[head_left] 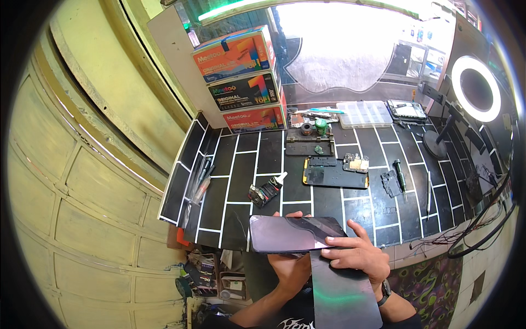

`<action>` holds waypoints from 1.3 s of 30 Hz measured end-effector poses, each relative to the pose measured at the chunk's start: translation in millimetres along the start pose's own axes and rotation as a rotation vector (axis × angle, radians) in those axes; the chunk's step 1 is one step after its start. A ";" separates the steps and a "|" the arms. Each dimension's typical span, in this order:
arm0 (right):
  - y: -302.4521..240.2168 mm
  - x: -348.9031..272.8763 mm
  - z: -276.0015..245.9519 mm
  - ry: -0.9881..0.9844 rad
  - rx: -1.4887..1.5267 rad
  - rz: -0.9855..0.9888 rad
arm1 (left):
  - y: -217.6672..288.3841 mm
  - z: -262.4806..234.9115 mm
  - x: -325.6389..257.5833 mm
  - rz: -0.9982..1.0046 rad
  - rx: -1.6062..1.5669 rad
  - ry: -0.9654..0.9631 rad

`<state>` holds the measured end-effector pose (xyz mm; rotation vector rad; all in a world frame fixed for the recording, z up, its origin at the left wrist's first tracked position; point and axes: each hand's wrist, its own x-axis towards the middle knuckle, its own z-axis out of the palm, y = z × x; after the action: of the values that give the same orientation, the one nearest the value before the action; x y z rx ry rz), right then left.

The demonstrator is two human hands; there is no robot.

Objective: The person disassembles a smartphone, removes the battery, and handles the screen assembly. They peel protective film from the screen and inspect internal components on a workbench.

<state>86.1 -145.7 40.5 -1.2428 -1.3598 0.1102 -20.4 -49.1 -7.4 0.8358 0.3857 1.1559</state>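
Note:
My left hand [289, 270] holds a phone display panel [285, 233] from underneath, glass side up, near the table's front edge. My right hand [355, 253] pinches a dark protective film [339, 288] that trails from the panel's right end down toward me. An opened phone body [335, 172] with an orange rim lies on the black-and-white table [235, 164] further back.
A small glue bottle [267, 191] lies left of the phone body. A screwdriver [400, 174] and tweezers [428, 185] rest to the right. Stacked boxes [244, 82], a clear parts organiser [364, 113] and a ring light [475, 88] stand at the back. Cables [476, 230] hang at the right edge.

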 end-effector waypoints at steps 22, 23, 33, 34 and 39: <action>-13.8 6.1 -0.8 -0.075 -0.127 0.091 | 10.2 6.0 16.1 -0.304 0.025 0.223; -14.2 6.1 -0.1 -0.065 -0.143 0.080 | 7.8 6.0 15.4 -0.286 0.043 0.219; -12.8 4.8 7.6 -0.004 -0.186 0.032 | 2.4 -4.1 15.7 -0.370 -0.277 0.174; -12.3 4.2 8.3 0.002 -0.190 0.032 | 8.4 9.9 15.5 -0.362 -0.177 0.218; -16.0 6.8 7.1 -0.020 -0.217 0.033 | 16.9 11.4 17.3 -0.495 -0.145 0.215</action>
<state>73.7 -143.5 54.4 -1.4484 -1.3960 -0.0022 -17.1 -35.0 15.1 0.4522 0.6384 0.7987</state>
